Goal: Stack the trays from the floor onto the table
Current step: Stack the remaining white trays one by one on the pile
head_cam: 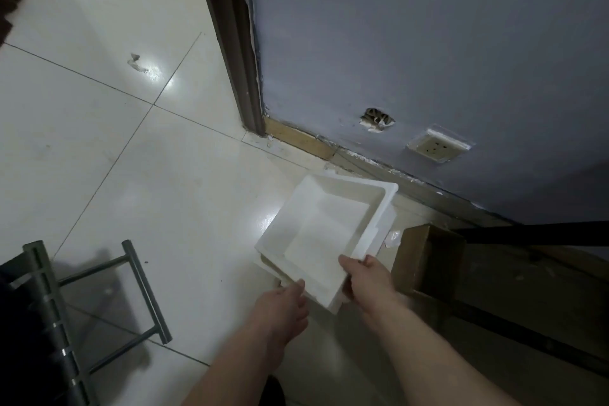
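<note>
Gripping top tray [324,224] by near rim, left hand [284,308] and right hand [369,278]; lift level, clearing lower tray [267,269].

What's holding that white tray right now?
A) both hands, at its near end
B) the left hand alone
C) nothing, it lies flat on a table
A: the left hand and the right hand both grip the white tray at its near end.
</note>
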Tool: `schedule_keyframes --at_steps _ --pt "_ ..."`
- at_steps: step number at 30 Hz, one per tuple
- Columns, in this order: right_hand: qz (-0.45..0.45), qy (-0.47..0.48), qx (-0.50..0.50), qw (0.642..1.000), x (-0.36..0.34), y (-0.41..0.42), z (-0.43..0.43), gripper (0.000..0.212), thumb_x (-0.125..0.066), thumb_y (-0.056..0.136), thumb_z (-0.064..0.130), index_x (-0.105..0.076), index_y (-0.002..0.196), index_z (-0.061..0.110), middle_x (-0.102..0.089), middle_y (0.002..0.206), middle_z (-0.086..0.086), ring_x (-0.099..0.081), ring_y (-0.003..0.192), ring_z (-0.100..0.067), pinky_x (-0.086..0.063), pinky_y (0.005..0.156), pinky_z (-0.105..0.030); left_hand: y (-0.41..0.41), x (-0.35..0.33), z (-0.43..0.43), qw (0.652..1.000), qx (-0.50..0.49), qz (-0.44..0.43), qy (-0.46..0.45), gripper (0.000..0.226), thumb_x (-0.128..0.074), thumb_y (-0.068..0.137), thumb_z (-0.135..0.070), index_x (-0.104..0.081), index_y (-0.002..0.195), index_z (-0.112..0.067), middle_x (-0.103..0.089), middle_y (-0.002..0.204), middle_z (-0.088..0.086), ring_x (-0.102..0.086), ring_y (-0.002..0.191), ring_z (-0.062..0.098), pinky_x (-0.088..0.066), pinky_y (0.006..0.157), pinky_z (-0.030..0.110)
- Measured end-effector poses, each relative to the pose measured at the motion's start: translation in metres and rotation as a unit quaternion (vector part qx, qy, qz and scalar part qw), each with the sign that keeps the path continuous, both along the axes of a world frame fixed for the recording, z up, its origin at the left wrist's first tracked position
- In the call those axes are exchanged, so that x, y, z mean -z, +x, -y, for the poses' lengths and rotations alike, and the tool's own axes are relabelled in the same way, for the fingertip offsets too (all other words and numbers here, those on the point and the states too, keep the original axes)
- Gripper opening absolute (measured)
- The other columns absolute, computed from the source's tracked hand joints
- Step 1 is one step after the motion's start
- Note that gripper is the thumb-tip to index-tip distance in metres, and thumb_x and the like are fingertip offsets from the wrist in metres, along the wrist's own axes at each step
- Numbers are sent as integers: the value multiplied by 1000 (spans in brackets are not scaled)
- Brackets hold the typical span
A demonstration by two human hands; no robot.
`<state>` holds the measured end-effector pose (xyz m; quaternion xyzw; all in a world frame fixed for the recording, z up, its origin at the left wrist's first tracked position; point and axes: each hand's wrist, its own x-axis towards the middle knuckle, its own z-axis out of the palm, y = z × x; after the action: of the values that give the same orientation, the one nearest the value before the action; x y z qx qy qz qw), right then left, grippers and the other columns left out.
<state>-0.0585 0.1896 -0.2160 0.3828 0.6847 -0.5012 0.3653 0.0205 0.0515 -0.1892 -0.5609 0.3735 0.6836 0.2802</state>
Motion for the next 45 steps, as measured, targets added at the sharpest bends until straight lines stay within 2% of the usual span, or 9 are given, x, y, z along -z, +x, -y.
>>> schedule_keyframes --at_steps 2,5,11,16,19,23,27,32,45 --pt "-12 -3 -10 1000 -20 6 13 18 -68 96 25 -69 109 13 -77 108 -7 -72 101 -28 -57 100 -49 -1 -15 -4 1000 0 3 -5 24 -62 99 -27 -57 84 -9 -53 68 3 -49 51 14 -46 53 25" --pt "4 -15 -2 1000 -49 23 29 23 -71 92 30 -70 105 11 -78 98 -8 -73 94 -28 -59 95 -47 1 -38 -7 999 -2 8 -37 23 -64 96 -34 -67 99 -11 -69 99 11 -66 83 26 -59 86 39" --pt "11 -39 -41 998 -88 51 38 30 -70 91 30 -73 99 1 -75 77 -8 -68 73 -22 -53 68 -34 17 -73 5 996 -54 3 -72 22 -47 98 -14 -65 110 -11 -71 106 22 -62 82 34 -53 71 39" --pt "-37 142 5 989 -129 33 25 63 -73 86 47 -56 126 2 -62 128 -13 -63 103 -31 -48 88 -35 30 -99 26 991 -64 22 -119 25 -46 93 -14 -64 111 -11 -67 115 22 -67 99 45 -57 64 38" --pt "-87 160 23 983 -156 12 16 82 -69 90 47 -34 154 11 -44 153 -15 -52 131 -37 -44 104 -41 35 -117 43 987 -68 17 -142 20 -48 95 -15 -63 106 -11 -65 115 25 -64 88 39 -56 64 38" --pt "-71 87 -14 994 -185 -7 14 59 -61 97 36 -45 151 17 -55 146 -8 -54 125 -30 -42 106 -41 35 -141 66 985 -68 1 -157 24 -45 97 -15 -63 113 -16 -68 112 14 -63 90 36 -58 69 38" --pt "-86 42 -74 993 -213 -7 18 27 -57 99 24 -65 123 17 -73 107 1 -67 92 -20 -52 73 -32 29 -170 86 980 -44 -24 -194 26 -46 94 -12 -66 109 -19 -70 106 12 -61 85 33 -61 73 40" --pt "-121 35 -115 985 -252 4 17 23 -58 92 18 -68 113 16 -76 101 -6 -64 75 -23 -50 69 -33 31 -223 99 971 -27 -69 -225 27 -45 95 -7 -68 105 -16 -69 98 11 -62 76 28 -60 84 46" --pt "-186 -19 -131 974 -353 30 -16 39 -49 89 8 -61 119 30 -74 109 7 -72 100 -22 -59 95 -49 56 -325 68 949 -8 -133 -287 27 -43 94 -1 -69 93 -10 -69 84 7 -64 76 27 -60 80 44"
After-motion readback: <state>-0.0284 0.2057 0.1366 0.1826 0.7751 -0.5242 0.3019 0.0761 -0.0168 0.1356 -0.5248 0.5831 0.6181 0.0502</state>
